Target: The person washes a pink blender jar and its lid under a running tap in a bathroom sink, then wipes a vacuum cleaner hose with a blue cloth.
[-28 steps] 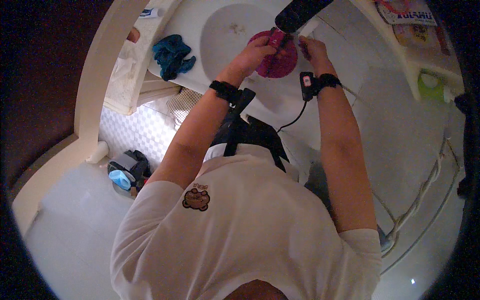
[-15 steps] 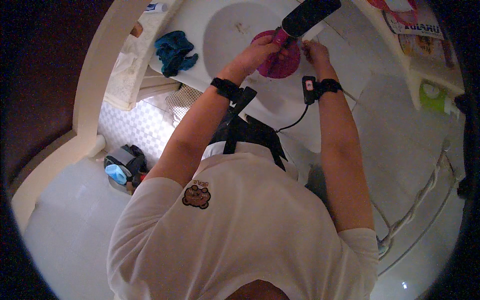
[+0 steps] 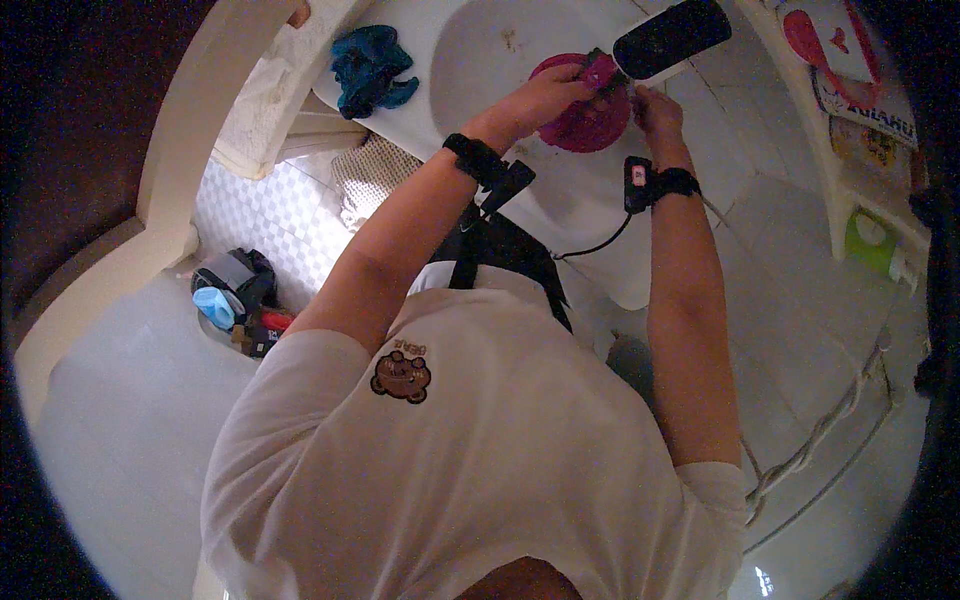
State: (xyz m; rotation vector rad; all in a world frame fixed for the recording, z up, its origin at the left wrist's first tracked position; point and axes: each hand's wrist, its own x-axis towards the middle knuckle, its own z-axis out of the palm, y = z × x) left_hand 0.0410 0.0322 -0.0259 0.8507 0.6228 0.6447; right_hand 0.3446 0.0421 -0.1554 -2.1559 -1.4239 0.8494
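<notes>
My left hand [image 3: 560,95] is closed round the pink handle of what looks like a paddle brush [image 3: 672,40], with a flat, oblong black head. The head points up and to the right. Below the handle is a round pink bowl [image 3: 590,130], on the near right part of the white sink [image 3: 465,60]. Just right of the bowl, my right hand [image 3: 658,112] has its fingers curled in. Whether it holds something small is hidden. The brush's other face cannot be seen.
A wet-looking teal cloth [image 3: 370,72] lies on the sink's left edge. Packages [image 3: 860,100] and a green item [image 3: 870,240] sit on a shelf at right. Twisted pale hoses [image 3: 820,435] hang at lower right. A dark bag [image 3: 240,280] stands on the floor at left.
The view has shifted, so the scene sits further right. The brush has turned flatter, its black head now lower and more level. My right hand stays beside the bowl.
</notes>
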